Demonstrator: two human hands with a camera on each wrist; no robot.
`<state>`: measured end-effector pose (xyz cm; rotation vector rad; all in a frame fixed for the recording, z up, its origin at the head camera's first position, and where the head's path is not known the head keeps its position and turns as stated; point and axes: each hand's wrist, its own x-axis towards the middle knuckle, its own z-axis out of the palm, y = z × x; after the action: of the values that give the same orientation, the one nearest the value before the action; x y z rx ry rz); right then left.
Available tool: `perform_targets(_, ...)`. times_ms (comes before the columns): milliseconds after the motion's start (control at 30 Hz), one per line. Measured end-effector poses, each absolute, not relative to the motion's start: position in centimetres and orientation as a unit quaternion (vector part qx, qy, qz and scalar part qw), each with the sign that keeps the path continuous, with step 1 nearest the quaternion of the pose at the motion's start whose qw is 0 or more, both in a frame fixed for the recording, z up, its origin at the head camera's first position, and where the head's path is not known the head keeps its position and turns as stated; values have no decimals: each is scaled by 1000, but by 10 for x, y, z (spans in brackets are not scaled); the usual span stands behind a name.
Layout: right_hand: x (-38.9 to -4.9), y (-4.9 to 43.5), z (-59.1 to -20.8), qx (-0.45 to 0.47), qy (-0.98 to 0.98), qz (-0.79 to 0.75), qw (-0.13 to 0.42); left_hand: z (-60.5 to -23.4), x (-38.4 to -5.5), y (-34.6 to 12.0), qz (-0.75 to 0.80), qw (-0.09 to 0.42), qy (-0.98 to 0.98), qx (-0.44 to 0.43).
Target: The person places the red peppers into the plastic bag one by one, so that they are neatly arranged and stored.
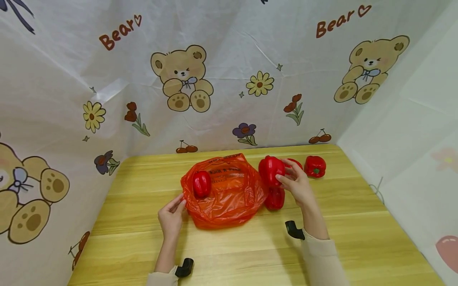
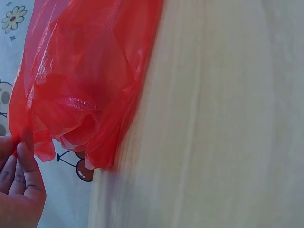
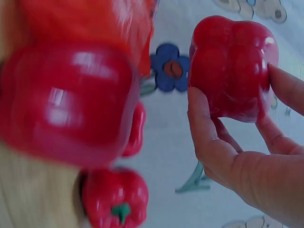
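Observation:
My left hand (image 1: 171, 217) pinches the left edge of a thin orange-red plastic bag (image 1: 229, 198) between thumb and fingertips; the left wrist view shows the same pinch on the crinkled film. One red bell pepper (image 1: 202, 184) lies at the bag's left side. At the bag's right edge my right hand (image 1: 297, 183) grips another red bell pepper (image 3: 232, 69), raised, with fingers and thumb around its sides. Below the held pepper in the head view, a further bell pepper (image 1: 274, 199) lies on the table against the bag.
Behind my right hand a bell pepper (image 1: 294, 163) is partly hidden. Farther right sits one with a green stem (image 1: 315, 167). The wooden table (image 1: 343, 230) meets a bear-printed cloth (image 1: 229, 131) at its back edge. Black wrist mounts (image 1: 295, 230) stick out from both sleeves.

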<state>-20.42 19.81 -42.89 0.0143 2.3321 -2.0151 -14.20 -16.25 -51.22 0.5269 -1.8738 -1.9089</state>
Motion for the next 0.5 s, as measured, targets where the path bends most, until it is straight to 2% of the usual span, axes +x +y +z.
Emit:
perform_targets(200, -217, 153, -426, -10, 757, -652, 48, -511, -142, -164, -677, 191, -686, 188)
perform_targets(500, -229, 96, -440, -14, 732, -676, 84, -513, -143, -165, -669, 198, -690, 193)
